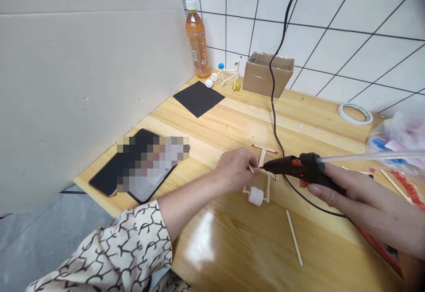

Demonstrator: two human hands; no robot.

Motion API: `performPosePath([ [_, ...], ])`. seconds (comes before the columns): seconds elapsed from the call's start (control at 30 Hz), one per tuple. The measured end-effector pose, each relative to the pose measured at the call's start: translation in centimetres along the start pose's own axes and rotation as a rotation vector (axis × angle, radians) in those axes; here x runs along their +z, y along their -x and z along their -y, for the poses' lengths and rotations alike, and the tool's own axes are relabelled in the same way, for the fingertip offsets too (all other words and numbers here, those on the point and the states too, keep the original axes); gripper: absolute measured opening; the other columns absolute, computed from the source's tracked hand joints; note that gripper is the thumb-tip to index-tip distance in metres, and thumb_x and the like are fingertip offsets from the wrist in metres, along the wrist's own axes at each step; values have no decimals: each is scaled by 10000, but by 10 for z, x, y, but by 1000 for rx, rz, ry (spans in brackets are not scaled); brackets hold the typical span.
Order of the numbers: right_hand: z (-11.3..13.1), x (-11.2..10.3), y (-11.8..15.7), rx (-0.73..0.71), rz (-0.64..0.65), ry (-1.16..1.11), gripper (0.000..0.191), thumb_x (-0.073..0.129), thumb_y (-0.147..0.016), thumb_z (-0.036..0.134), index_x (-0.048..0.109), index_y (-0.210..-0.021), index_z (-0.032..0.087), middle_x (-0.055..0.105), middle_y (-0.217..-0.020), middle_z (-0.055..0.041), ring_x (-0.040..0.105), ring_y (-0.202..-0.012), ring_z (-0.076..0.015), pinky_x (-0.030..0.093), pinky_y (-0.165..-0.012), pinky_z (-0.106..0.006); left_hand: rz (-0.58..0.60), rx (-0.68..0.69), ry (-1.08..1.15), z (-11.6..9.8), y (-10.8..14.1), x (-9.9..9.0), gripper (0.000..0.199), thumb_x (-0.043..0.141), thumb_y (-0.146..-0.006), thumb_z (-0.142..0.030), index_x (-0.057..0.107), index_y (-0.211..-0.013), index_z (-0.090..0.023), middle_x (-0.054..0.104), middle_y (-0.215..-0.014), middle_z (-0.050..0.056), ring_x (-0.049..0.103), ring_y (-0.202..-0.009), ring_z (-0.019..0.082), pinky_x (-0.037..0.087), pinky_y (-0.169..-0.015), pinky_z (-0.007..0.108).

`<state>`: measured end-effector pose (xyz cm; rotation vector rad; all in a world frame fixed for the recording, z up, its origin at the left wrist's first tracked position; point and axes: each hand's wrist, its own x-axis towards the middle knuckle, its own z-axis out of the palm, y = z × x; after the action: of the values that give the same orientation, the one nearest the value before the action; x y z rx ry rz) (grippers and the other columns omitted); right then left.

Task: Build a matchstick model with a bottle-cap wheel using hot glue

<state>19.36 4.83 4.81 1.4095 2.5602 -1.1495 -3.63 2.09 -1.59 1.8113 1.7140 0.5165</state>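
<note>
My left hand (237, 168) pinches a short wooden stick (250, 168) just above a small stick frame (267, 186). This frame has a crossbar with red tips at its far end and a white roller (256, 196) at its near end. In my right hand (345, 199) is a black glue gun (305, 168), with a clear glue stick coming out of its back. The gun's nozzle points left and meets the stick near my left fingertips; whether it touches the stick is hard to tell. A loose wooden stick (294, 238) lies nearer on the table.
Two phones (113, 172) lie at the left, and a black square sheet (199, 98) farther back. Behind stand a bottle (198, 44), a small stick model (229, 77) and a cardboard box (265, 77). Tape (355, 113) and a plastic bag (398, 141) sit right. A black cord (272, 88) hangs across.
</note>
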Motion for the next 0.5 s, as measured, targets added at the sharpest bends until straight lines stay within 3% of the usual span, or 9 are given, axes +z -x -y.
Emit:
performPosePath([
  [0.47, 5, -3, 2, -4, 10, 29, 320, 410, -833, 543, 530, -961, 276, 637, -809, 3, 599, -902, -240, 510, -676, -282, -11, 13, 7, 1, -1, 1, 94, 580, -695, -215, 670, -719, -209, 637, -746, -8, 559, -657, 137, 398, -564, 238],
  [0.5, 5, -2, 2, -6, -37, 32, 317, 432, -821, 547, 545, -936, 274, 636, -777, 8, 610, -865, -232, 513, -655, -272, -9, 11, 5, 0, -1, 0, 95, 580, -697, -216, 672, -719, -208, 637, -745, -7, 558, -653, 136, 397, -562, 237],
])
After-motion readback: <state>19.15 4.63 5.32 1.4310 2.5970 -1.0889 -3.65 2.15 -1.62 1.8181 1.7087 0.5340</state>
